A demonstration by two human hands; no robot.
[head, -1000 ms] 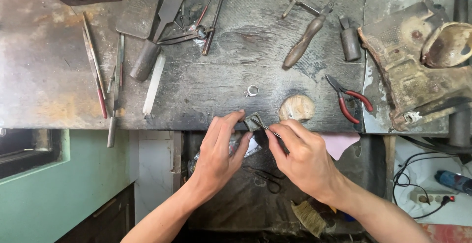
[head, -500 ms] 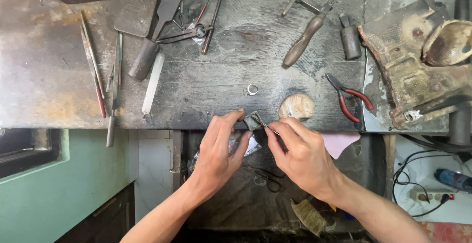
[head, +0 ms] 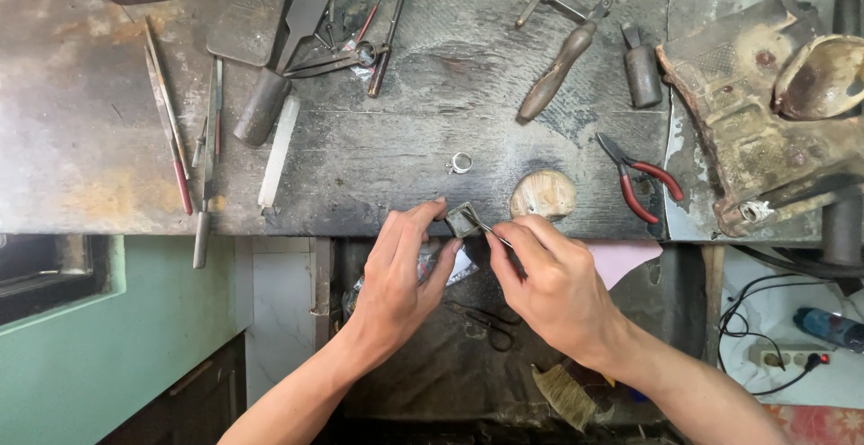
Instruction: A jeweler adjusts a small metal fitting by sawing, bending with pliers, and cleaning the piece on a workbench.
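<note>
My left hand (head: pixel 402 269) pinches a small square grey metal piece (head: pixel 463 220) at the front edge of the dark wooden workbench (head: pixel 378 157). My right hand (head: pixel 549 283) grips a thin metal tool (head: pixel 487 226) whose tip touches that piece. A small silver ring (head: pixel 459 163) lies on the bench just above my hands. To the right of the metal piece a rounded wooden peg (head: pixel 543 195) sticks up at the bench edge.
Red-handled pliers (head: pixel 641 178) lie right of the peg. Files (head: pixel 169 121), a wooden-handled tool (head: pixel 554 72) and tweezers (head: pixel 342 53) lie at the back. A rusty block with a bowl (head: pixel 823 76) stands far right. Scissors (head: pixel 486 323) and a brush (head: pixel 562 394) rest below.
Both hands have stayed at the bench edge; the thin tool's tip has shifted slightly against the small metal piece.
</note>
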